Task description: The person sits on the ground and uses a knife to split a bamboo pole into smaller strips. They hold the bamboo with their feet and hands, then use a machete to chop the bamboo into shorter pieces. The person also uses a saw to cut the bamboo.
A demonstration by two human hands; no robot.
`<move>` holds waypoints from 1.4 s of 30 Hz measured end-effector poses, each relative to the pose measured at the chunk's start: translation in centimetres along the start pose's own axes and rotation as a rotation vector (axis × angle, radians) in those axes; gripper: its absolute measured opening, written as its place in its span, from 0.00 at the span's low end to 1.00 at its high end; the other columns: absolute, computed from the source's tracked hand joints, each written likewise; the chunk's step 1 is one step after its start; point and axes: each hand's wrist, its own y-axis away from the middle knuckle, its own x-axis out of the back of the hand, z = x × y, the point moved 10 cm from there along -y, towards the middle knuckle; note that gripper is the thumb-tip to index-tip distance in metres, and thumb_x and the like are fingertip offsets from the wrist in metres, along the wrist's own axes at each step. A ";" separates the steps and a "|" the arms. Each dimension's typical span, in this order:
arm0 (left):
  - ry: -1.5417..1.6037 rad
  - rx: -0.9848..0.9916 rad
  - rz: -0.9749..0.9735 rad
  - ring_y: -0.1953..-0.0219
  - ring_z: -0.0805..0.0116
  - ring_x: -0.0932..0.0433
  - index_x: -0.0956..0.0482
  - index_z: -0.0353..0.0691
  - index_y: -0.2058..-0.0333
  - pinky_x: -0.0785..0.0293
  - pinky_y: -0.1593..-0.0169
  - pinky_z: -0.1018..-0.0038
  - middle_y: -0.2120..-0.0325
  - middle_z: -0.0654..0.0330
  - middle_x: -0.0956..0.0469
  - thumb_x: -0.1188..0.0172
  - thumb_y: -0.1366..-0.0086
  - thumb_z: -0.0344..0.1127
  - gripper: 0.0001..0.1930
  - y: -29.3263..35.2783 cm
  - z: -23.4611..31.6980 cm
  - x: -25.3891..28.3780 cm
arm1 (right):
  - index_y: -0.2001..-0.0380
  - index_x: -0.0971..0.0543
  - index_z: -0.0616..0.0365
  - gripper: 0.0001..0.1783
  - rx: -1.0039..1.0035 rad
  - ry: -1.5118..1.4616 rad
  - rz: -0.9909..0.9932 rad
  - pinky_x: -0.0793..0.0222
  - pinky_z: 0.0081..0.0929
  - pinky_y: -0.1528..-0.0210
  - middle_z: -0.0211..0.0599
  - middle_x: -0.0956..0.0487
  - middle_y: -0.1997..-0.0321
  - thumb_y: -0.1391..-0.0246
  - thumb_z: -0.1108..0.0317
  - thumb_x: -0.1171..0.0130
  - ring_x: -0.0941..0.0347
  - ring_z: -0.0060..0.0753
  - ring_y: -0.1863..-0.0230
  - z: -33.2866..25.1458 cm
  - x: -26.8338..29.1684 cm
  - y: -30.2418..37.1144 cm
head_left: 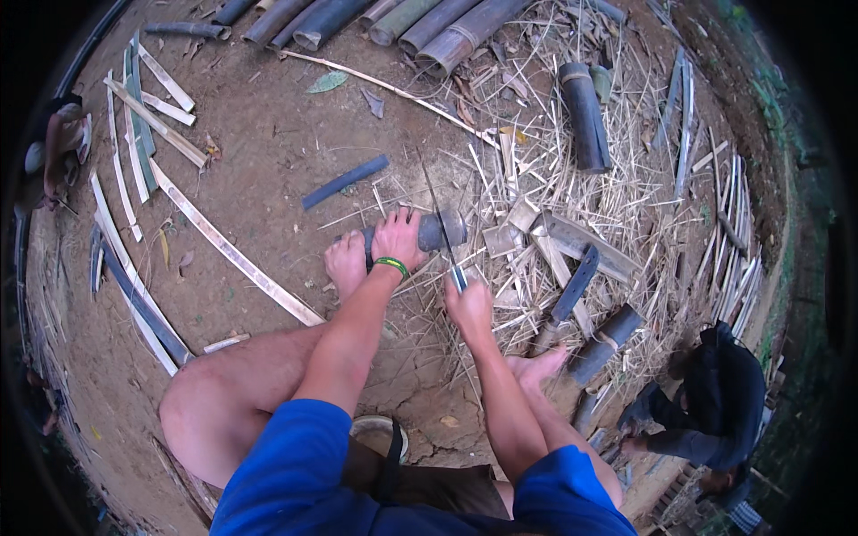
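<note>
A short dark bamboo section (432, 231) lies on the ground ahead of me. My left hand (396, 238) is wrapped over it, and a green-and-yellow band circles that wrist. My bare left foot (345, 264) presses against the bamboo beside the hand. In my right hand (470, 308) is the handle of a hand saw (440, 216), its fingers closed around it. The thin blade points away from me and crosses the bamboo near its right end. From here I cannot tell how deep the blade sits in the bamboo.
Right of the saw, a dark-bladed machete (576, 284) lies among split bamboo and shavings (643, 205). Bamboo poles (465, 36) line the far side. Long split strips (228, 241) lie left. One person (715, 402) crouches at right, another (63, 147) at far left.
</note>
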 end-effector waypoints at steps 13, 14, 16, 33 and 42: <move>-0.087 -0.162 -0.025 0.50 0.54 0.26 0.27 0.45 0.53 0.27 0.46 0.58 0.56 0.57 0.27 0.22 0.63 0.44 0.36 2.6 1.0 -0.6 | 0.67 0.17 0.70 0.23 -0.029 -0.081 0.015 0.25 0.55 0.63 0.67 0.20 0.72 0.42 0.54 0.39 0.20 0.69 0.66 3.3 -1.7 3.5; -0.102 -0.157 -0.012 0.50 0.54 0.26 0.27 0.46 0.53 0.28 0.45 0.58 0.56 0.57 0.27 0.22 0.63 0.44 0.36 1.6 -0.3 0.1 | 0.67 0.16 0.70 0.23 -0.093 -0.175 -0.020 0.25 0.55 0.62 0.66 0.20 0.72 0.42 0.55 0.39 0.20 0.69 0.67 4.9 -2.1 6.1; -0.082 -0.116 -0.030 0.50 0.54 0.27 0.27 0.46 0.53 0.28 0.45 0.58 0.56 0.58 0.27 0.22 0.62 0.44 0.35 1.5 0.1 -0.2 | 0.66 0.16 0.70 0.23 -0.088 -0.128 0.025 0.25 0.54 0.62 0.65 0.20 0.73 0.42 0.55 0.38 0.19 0.67 0.67 6.0 -0.8 8.2; 0.032 -0.049 -0.246 0.40 0.52 0.27 0.28 0.43 0.46 0.24 0.41 0.57 0.47 0.54 0.26 0.20 0.63 0.48 0.43 -0.4 0.0 -0.8 | 0.56 0.21 0.65 0.22 -0.186 -0.156 0.081 0.27 0.56 0.65 0.65 0.20 0.73 0.37 0.54 0.41 0.20 0.69 0.69 4.5 -0.7 12.1; 0.035 -0.121 -0.208 0.44 0.53 0.25 0.28 0.43 0.48 0.22 0.44 0.56 0.50 0.55 0.26 0.20 0.64 0.52 0.44 -1.3 -0.3 -0.9 | 0.46 0.24 0.61 0.22 -0.149 -0.189 0.064 0.25 0.53 0.65 0.64 0.19 0.71 0.34 0.56 0.44 0.19 0.68 0.67 4.2 -0.8 13.9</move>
